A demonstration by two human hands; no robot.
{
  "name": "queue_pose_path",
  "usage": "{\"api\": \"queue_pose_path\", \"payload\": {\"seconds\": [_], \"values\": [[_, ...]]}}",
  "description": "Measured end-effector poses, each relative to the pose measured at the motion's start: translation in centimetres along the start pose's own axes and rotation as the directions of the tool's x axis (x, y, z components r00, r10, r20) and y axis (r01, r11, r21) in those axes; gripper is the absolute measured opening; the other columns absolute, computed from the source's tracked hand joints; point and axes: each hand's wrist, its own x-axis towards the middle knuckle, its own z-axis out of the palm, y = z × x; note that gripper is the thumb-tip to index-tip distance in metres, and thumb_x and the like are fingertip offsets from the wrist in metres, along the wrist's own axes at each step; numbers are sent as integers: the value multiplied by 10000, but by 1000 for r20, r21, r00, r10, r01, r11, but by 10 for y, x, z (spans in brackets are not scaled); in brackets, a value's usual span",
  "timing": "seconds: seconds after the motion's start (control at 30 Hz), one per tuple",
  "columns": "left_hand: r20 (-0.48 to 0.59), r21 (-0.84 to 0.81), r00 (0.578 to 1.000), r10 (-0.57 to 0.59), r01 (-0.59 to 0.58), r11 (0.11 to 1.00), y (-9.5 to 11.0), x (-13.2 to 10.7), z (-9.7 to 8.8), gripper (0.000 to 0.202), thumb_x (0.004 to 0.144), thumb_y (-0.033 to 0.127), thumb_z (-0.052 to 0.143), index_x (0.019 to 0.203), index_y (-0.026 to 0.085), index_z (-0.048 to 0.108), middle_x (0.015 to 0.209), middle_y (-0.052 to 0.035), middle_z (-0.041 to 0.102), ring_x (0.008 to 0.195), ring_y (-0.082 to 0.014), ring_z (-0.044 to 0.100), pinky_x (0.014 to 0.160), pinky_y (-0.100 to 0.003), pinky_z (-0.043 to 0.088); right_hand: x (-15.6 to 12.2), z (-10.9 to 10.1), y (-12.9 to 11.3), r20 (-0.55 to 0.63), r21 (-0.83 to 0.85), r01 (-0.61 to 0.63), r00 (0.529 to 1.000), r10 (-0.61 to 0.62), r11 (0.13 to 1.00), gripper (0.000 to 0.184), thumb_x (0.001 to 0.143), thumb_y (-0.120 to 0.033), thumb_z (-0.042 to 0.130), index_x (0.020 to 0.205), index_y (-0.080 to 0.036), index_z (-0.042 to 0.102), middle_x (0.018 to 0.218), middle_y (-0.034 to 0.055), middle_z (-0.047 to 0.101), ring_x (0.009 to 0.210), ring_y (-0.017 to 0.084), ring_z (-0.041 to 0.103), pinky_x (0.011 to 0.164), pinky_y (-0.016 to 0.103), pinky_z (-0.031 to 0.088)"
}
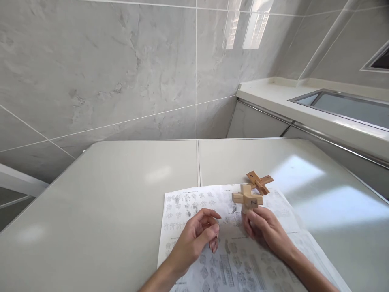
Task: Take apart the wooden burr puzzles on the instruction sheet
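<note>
My right hand (261,227) grips a light wooden burr puzzle (247,197) by its lower end, above the printed sheet. Its crossed bars stick out over the fingers, and a dark "2" shows on one of them. My left hand (202,235) hovers over the sheet with its fingers loosely curled and apart, nothing between them. Just behind the held puzzle lie crossed wooden pieces (259,182) of a darker tone, one also marked "2". Under both hands spreads the paper instruction sheet (179,259), covered in small drawings of puzzles.
The sheet lies on a pale glossy table (106,219) with a seam (198,162) running to its far edge. A grey tiled wall (121,73) rises behind. At right stands a white counter (273,95) with a sink (343,105).
</note>
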Motion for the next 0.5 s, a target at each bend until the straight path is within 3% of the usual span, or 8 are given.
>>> {"api": "queue_pose_path", "payload": {"seconds": [0.17, 0.33, 0.5], "values": [[-9, 3, 1000, 15, -15, 1000, -2, 0, 0, 332, 990, 478, 716, 1175, 220, 617, 890, 18, 519, 650, -96, 486, 677, -296, 465, -2, 9, -8, 158, -146, 26, 987, -3, 989, 578, 1040, -584, 520, 604, -205, 527, 543, 0, 568, 523, 150, 503, 533, 272, 367], [-30, 49, 1000, 1, 0, 999, -2, -2, 1, 499, 957, 526, 745, 1336, 259, 560, 1147, -66, 601, 757, -127, 567, 760, -317, 486, -2, 12, -12, 226, -187, 85, 973, -41, 979, 554, 1050, -583, 495, 643, -207, 511, 566, -16, 526, 537, 144, 474, 555, 274, 357], [26, 86, 999, -26, 24, 996, -2, -2, 1, 806, 920, 622, 747, 1540, 217, 428, 925, -53, 694, 713, -147, 601, 823, -350, 509, -3, 15, -16, 262, -271, 151, 962, -78, 951, 569, 1049, -642, 458, 693, -203, 523, 639, -14, 494, 594, 149, 450, 580, 273, 371]]}}
